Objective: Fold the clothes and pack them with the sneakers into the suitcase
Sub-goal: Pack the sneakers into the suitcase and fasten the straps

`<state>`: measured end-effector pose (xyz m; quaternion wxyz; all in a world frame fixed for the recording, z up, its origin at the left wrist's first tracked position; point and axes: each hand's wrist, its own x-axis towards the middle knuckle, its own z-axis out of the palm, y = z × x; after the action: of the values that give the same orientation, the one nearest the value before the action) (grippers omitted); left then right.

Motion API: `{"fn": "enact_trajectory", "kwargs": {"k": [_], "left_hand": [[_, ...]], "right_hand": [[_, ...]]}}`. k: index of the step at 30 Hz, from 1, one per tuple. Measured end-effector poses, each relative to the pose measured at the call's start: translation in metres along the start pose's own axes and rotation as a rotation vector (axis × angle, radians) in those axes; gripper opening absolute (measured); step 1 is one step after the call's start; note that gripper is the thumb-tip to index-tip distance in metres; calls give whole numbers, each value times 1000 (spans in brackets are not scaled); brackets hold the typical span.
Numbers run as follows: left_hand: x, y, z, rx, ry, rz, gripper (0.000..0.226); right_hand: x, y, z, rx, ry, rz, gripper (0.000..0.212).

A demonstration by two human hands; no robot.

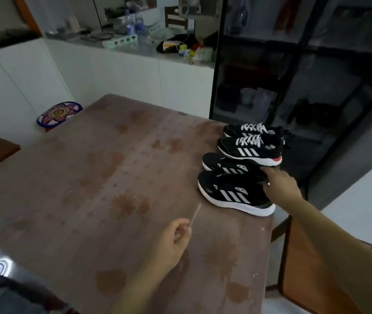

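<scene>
Head view: L hand (176,239) pinches thin stick (196,213) over worktop (89,177); R hand (280,186) touches heels of near sneakers (232,193), grip unclear.

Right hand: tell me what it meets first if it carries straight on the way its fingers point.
The near pair of black sneakers: the right hand points at their heel ends, and its fingers seem to touch them, though depth is unclear.

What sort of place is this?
Probably a home dining area: a table with a brown patterned cover, a cluttered white counter with water bottles behind it, and a dark glass-fronted cabinet on the right.
</scene>
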<state>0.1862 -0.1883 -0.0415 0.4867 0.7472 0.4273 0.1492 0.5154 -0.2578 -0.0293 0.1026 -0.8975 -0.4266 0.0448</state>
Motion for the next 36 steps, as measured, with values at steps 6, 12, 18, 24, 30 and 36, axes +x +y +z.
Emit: {"fn": "enact_trajectory", "kwargs": {"k": [6, 12, 18, 24, 30, 36], "left_hand": [[15, 0, -1, 74, 28, -39, 16], [-2, -13, -2, 148, 27, -75, 14], [-11, -17, -18, 115, 15, -135, 37], [-43, -27, -30, -116, -18, -146, 76], [-80, -63, -37, 20, 62, -226, 64], [-86, -83, -28, 106, 94, -313, 82]], "right_hand": [[60, -4, 22, -341, -243, -116, 54], [56, -22, 25, -284, -262, -200, 32], [-22, -90, 29, -41, -267, -165, 22], [-119, -176, 47, -32, -254, -286, 22], [-176, -218, 70, -14, -337, -347, 31], [-176, -204, 78, 119, -468, -368, 39]]}}
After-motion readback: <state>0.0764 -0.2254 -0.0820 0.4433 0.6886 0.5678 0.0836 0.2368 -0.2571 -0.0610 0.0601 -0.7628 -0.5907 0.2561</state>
